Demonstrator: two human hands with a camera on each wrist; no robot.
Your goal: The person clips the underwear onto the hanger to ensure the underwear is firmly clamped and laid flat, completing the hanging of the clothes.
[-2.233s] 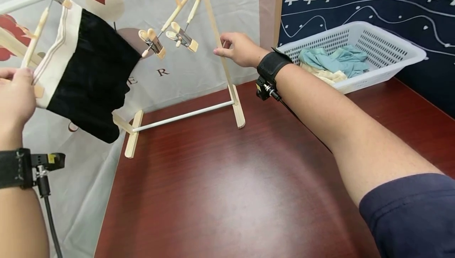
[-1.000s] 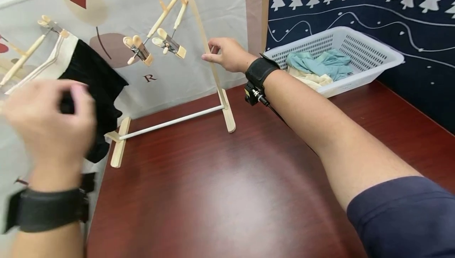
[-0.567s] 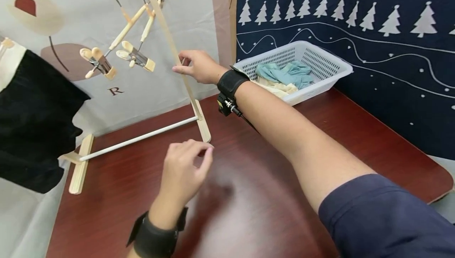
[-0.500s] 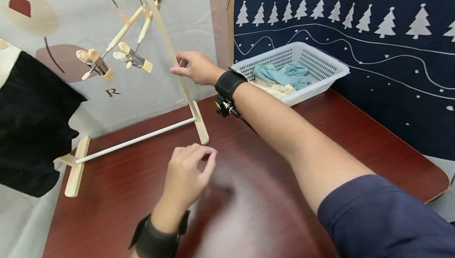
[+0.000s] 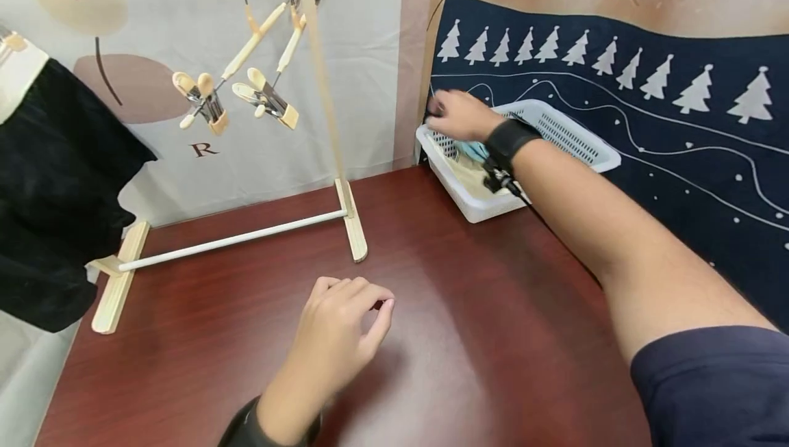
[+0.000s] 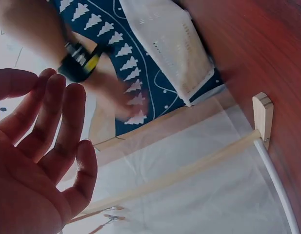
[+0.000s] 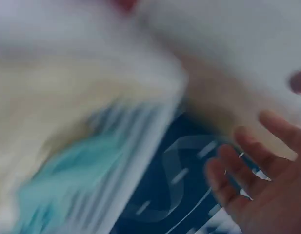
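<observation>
Head view is showing the right hand (image 5: 459,115) now reaching over the white basket (image 5: 592,152), having let go of the wooden rack upright (image 5: 322,77) it was gripping a moment ago; its fingers are spread loosely and holding nothing. Meanwhile the left hand (image 5: 342,334) is hovering low above the red-brown table (image 5: 493,324), fingers loosely curled and empty, nearer the camera than half a second ago. Inside the basket, teal cloth (image 5: 471,151) is lying on cream cloth (image 5: 459,173), just beneath the right wrist.
</observation>
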